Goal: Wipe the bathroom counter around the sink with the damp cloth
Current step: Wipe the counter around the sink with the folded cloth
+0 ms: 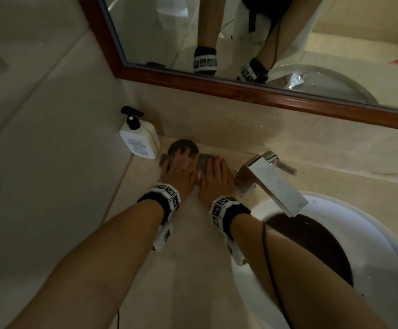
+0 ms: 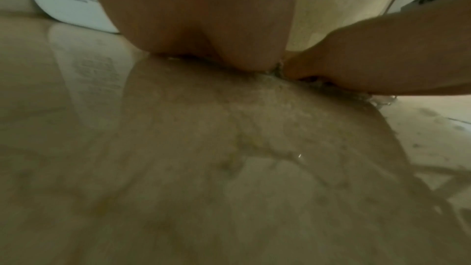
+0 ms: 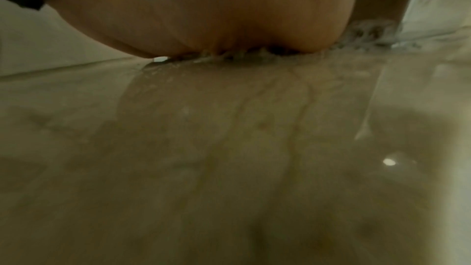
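- Nearest: two bare forearms reaching forward over the pale stone surface [image 1: 188,269], each wrist wrapped in a black band with printed white marker tiles.
- White sink [image 1: 383,262] basin to the right of the right forearm, dark shadow inside; cable trailing along that forearm.
- Left hand [image 1: 180,173] palm-down, fingers [image 1: 185,156] straight and slightly spread, pressing flat on the cloth [image 1: 204,162].
- Right hand [image 1: 215,178] palm-down just beside it, fingers straight and close together, pressing the same cloth; thumbs of the two hands nearly touching.
- Cloth: greyish, lying flat on the surface beneath both palms, edges poking out ahead of the fingertips and between the hands; behind the sink's left side, just left of the tap [image 1: 272,181].
- Left wrist view: heel of the left hand [image 2: 201,17] on the wet-looking surface [image 2: 229,168], frayed cloth edge [image 2: 277,72] between the two hands, right hand [image 2: 382,55] alongside.
- Right wrist view: heel of the right hand [image 3: 249,11] on the glossy surface [image 3: 229,148], rumpled cloth [image 3: 369,31] showing to the right.
- Just beyond the left fingertips: dark round disc [image 1: 183,144] on the surface, partly under the cloth.
- Left of that, against the wall: white pump bottle [image 1: 140,136] with black nozzle, upright.
- Farthest: wood-framed mirror [image 1: 217,84] above the backsplash, reflecting both banded wrists.
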The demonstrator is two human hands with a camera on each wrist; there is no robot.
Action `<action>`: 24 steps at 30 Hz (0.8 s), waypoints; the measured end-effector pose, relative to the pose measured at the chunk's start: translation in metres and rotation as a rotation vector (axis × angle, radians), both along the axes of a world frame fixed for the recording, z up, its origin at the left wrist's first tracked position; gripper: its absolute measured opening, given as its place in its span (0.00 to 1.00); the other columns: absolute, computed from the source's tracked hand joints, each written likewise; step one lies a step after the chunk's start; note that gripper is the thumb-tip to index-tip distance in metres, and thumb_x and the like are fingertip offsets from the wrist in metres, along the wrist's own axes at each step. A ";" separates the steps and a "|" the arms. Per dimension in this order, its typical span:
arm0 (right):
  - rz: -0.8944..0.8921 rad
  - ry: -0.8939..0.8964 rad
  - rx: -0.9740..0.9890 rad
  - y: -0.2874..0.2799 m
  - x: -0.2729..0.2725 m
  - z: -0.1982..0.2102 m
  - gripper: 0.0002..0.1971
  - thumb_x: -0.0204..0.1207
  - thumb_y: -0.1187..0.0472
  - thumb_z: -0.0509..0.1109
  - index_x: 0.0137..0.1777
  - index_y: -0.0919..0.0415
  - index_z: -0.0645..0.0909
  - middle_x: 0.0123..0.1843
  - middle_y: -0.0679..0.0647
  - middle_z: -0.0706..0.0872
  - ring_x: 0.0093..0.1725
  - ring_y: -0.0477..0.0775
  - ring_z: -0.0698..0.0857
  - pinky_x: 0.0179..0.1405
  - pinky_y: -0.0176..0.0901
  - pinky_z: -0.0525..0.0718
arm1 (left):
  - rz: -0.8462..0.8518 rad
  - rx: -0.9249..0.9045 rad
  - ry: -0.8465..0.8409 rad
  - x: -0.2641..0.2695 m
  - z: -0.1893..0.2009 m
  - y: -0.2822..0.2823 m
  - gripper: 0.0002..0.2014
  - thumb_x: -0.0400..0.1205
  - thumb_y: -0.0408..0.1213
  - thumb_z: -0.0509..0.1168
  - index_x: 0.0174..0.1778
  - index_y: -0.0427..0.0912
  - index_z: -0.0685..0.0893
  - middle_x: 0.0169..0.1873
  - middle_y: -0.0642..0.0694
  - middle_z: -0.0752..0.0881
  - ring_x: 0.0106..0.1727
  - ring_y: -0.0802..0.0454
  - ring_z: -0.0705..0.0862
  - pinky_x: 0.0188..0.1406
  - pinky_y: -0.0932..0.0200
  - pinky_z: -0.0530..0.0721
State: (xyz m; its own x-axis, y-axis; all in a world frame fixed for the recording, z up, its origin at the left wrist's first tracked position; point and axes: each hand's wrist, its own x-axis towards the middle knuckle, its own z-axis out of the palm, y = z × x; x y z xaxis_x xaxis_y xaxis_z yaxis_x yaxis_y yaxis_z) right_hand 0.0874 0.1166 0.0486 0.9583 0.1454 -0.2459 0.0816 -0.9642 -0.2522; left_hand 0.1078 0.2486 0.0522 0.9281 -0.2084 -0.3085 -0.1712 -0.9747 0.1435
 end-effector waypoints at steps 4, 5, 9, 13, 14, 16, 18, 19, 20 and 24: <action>0.110 -0.024 -0.014 -0.004 -0.016 0.004 0.35 0.79 0.43 0.32 0.85 0.53 0.47 0.87 0.60 0.46 0.85 0.64 0.44 0.82 0.56 0.42 | 0.024 -0.026 0.029 -0.007 -0.001 0.006 0.29 0.88 0.54 0.41 0.83 0.56 0.37 0.84 0.47 0.34 0.84 0.43 0.34 0.80 0.40 0.38; 0.140 -0.002 -0.032 -0.004 -0.021 0.004 0.38 0.74 0.42 0.27 0.85 0.51 0.47 0.87 0.58 0.45 0.85 0.63 0.44 0.82 0.57 0.42 | 0.038 -0.042 0.035 -0.012 -0.001 0.010 0.29 0.87 0.55 0.41 0.83 0.57 0.37 0.83 0.48 0.33 0.84 0.44 0.33 0.80 0.40 0.37; 0.182 0.047 -0.005 0.002 -0.053 0.009 0.36 0.78 0.43 0.35 0.83 0.56 0.60 0.84 0.61 0.60 0.83 0.69 0.57 0.81 0.65 0.56 | 0.084 -0.048 0.056 -0.050 -0.006 0.026 0.31 0.86 0.58 0.40 0.83 0.59 0.35 0.83 0.49 0.31 0.83 0.46 0.32 0.80 0.40 0.36; 0.225 0.052 -0.053 0.023 -0.093 0.007 0.34 0.83 0.44 0.32 0.85 0.60 0.43 0.86 0.59 0.40 0.85 0.61 0.40 0.82 0.52 0.36 | 0.135 -0.014 0.066 -0.093 -0.008 0.042 0.32 0.86 0.59 0.41 0.81 0.60 0.32 0.83 0.49 0.30 0.83 0.46 0.31 0.81 0.39 0.37; 0.237 0.054 -0.046 0.025 -0.102 0.007 0.31 0.86 0.45 0.35 0.85 0.59 0.39 0.86 0.57 0.36 0.85 0.59 0.36 0.81 0.51 0.34 | 0.139 -0.014 0.091 -0.104 -0.006 0.046 0.32 0.85 0.60 0.40 0.81 0.60 0.31 0.82 0.49 0.29 0.83 0.46 0.30 0.81 0.39 0.38; 0.311 0.043 -0.041 0.024 -0.116 0.007 0.30 0.87 0.46 0.39 0.84 0.55 0.36 0.86 0.53 0.34 0.84 0.58 0.33 0.83 0.52 0.34 | 0.136 -0.033 0.125 -0.123 -0.004 0.055 0.31 0.85 0.60 0.39 0.82 0.60 0.33 0.83 0.49 0.31 0.83 0.46 0.30 0.81 0.38 0.39; 0.403 0.037 -0.040 0.023 -0.134 0.009 0.31 0.82 0.40 0.32 0.83 0.47 0.35 0.86 0.51 0.35 0.84 0.60 0.34 0.80 0.54 0.31 | 0.102 -0.024 0.103 -0.146 -0.001 0.063 0.34 0.81 0.63 0.33 0.83 0.57 0.37 0.84 0.48 0.34 0.84 0.44 0.33 0.81 0.37 0.42; 0.428 0.027 -0.040 0.023 -0.140 0.009 0.33 0.77 0.36 0.26 0.82 0.44 0.34 0.86 0.52 0.37 0.84 0.62 0.36 0.77 0.53 0.30 | 0.078 -0.006 0.080 -0.156 0.001 0.066 0.37 0.77 0.64 0.27 0.84 0.55 0.38 0.84 0.46 0.36 0.84 0.42 0.35 0.81 0.36 0.44; 0.448 0.024 -0.040 0.024 -0.143 0.009 0.37 0.72 0.32 0.20 0.81 0.43 0.34 0.87 0.53 0.39 0.84 0.64 0.37 0.76 0.54 0.30 | 0.071 0.000 0.060 -0.164 0.002 0.068 0.41 0.73 0.63 0.23 0.84 0.54 0.39 0.84 0.45 0.37 0.84 0.42 0.35 0.81 0.36 0.45; 0.418 0.064 -0.071 0.028 -0.139 0.008 0.42 0.65 0.31 0.12 0.81 0.42 0.32 0.87 0.54 0.44 0.85 0.65 0.44 0.78 0.54 0.35 | 0.105 0.010 0.010 -0.173 -0.001 0.064 0.39 0.74 0.59 0.23 0.84 0.50 0.39 0.84 0.41 0.36 0.84 0.39 0.36 0.80 0.34 0.46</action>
State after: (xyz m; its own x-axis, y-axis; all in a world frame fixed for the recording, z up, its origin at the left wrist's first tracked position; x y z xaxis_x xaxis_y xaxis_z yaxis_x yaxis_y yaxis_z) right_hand -0.0516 0.1441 0.0569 0.8030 0.4985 -0.3267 0.4553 -0.8668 -0.2035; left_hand -0.0654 0.3131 0.0513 0.9415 -0.1072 -0.3195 -0.0669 -0.9886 0.1346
